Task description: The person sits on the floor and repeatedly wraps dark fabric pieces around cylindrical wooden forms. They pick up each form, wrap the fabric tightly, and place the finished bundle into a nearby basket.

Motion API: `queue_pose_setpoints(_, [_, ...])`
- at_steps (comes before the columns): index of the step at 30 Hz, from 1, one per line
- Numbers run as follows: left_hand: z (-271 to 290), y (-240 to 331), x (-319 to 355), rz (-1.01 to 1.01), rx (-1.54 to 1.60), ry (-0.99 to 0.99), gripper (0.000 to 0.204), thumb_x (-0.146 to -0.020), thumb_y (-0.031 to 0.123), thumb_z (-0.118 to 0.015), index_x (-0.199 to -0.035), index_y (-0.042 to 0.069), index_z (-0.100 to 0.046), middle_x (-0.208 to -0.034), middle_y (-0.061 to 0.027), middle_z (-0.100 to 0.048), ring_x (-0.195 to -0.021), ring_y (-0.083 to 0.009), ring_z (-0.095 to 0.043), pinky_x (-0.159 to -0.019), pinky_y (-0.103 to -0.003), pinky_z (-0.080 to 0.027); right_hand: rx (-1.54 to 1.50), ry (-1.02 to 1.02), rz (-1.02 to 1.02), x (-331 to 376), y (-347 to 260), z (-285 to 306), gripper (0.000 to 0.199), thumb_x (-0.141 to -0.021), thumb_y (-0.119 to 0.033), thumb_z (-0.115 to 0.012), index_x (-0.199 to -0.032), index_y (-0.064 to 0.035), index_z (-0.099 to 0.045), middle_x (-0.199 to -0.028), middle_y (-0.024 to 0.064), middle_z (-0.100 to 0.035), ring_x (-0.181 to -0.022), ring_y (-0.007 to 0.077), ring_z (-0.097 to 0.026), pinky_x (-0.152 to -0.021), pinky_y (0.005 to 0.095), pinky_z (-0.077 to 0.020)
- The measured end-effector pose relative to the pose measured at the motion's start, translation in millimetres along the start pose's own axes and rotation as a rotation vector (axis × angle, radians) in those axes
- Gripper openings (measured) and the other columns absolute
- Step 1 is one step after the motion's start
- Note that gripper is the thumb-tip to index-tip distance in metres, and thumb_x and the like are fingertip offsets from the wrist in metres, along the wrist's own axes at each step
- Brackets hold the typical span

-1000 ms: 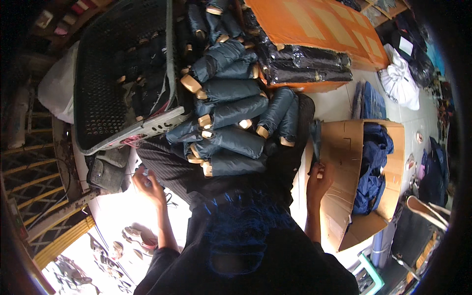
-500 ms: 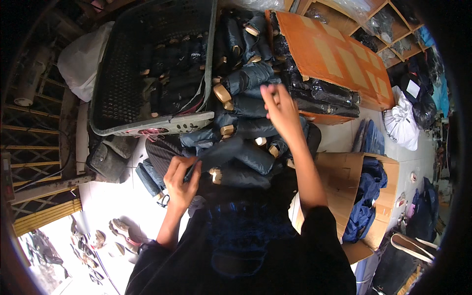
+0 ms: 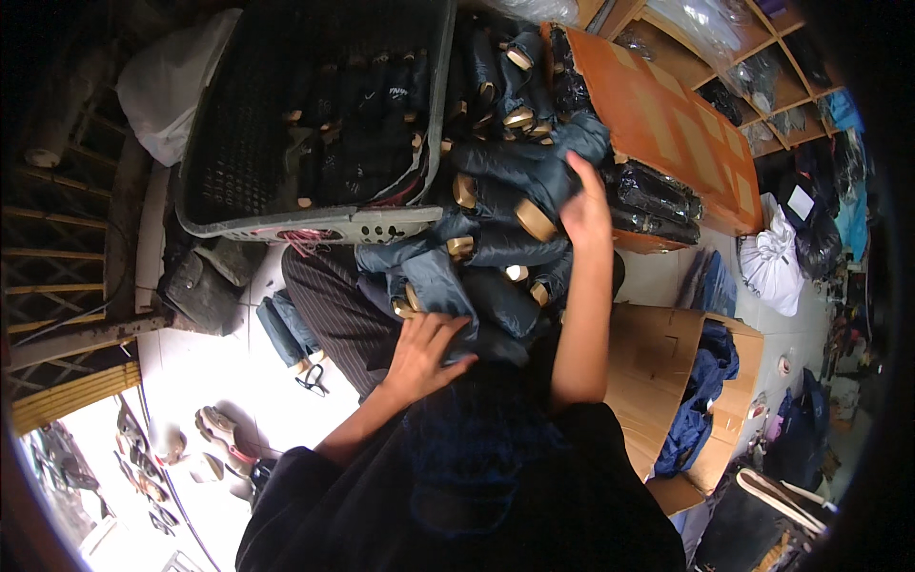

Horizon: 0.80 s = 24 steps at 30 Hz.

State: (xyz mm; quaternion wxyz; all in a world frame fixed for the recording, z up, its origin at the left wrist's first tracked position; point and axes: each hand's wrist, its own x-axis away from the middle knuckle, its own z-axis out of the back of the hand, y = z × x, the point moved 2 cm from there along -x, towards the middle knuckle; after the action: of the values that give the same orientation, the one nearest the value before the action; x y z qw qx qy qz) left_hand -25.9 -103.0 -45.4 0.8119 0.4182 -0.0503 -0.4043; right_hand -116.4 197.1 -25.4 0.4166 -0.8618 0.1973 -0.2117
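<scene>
A pile of compact folded umbrellas in dark blue-grey cloth, with gold-coloured handle ends, lies in front of me and over my lap. My right hand (image 3: 586,210) is closed at the side of one umbrella (image 3: 562,167), which tilts with its gold end (image 3: 536,221) toward me; some of its fingers are hidden. My left hand (image 3: 429,353) lies palm down, fingers apart, on the near end of another umbrella (image 3: 437,284). Between the hands, more umbrellas (image 3: 505,300) lie across my lap.
A large dark plastic basket (image 3: 334,221) holding black umbrellas stands at the far left. An orange-brown carton (image 3: 662,124) with plastic-wrapped packs is at the far right. Nearer right is an open carton (image 3: 648,367) with blue cloth. Sandals (image 3: 224,434) and two umbrellas (image 3: 286,329) lie on the left floor.
My right hand has come down from above the pile and taken hold of an umbrella. My left hand has moved right, from pinching dark cloth to lying spread on an umbrella.
</scene>
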Motion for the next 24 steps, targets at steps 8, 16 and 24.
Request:
queue_pose_setpoints(8, [-12, -12, 7, -0.020, 0.001, 0.021, 0.026, -0.072, 0.011, -0.072, -0.096, 0.005, -0.065, -0.106, -0.0071, -0.056, -0.095, -0.0280, -0.052, -0.083, -0.037, -0.046, 0.210, -0.387, -0.343, 139, -6, 38, 0.068, -0.083, -0.050, -0.057, -0.122, 0.0024, -0.041, -0.101, 0.0181, -0.056, -0.063, 0.0264, -0.060, -0.051, 0.0372, -0.0500])
queue_pose_setpoints(16, [-9, -9, 5, 0.060, 0.044, -0.019, 0.023, -0.071, 0.005, -0.071, -0.093, 0.004, -0.065, -0.098, -0.0066, -0.057, -0.092, -0.0267, -0.055, -0.079, -0.036, -0.049, 0.546, -0.740, -0.815, 197, 17, 69, 0.086, -0.079, -0.030, -0.072, -0.141, 0.0062, -0.025, -0.141, 0.0223, -0.034, -0.133, 0.0273, -0.030, -0.105, 0.0354, -0.0317])
queue_pose_setpoints(24, [-3, 7, 4, 0.180, 0.157, 0.129, 0.020, -0.073, -0.004, -0.060, -0.092, 0.001, -0.060, -0.090, -0.0118, -0.059, -0.083, -0.0291, -0.060, -0.071, -0.034, -0.050, 0.553, -0.828, -0.512, 205, 37, 43, 0.084, -0.078, -0.029, -0.073, -0.141, 0.0032, -0.029, -0.137, 0.0181, -0.040, -0.125, 0.0239, -0.040, -0.103, 0.0340, -0.0334])
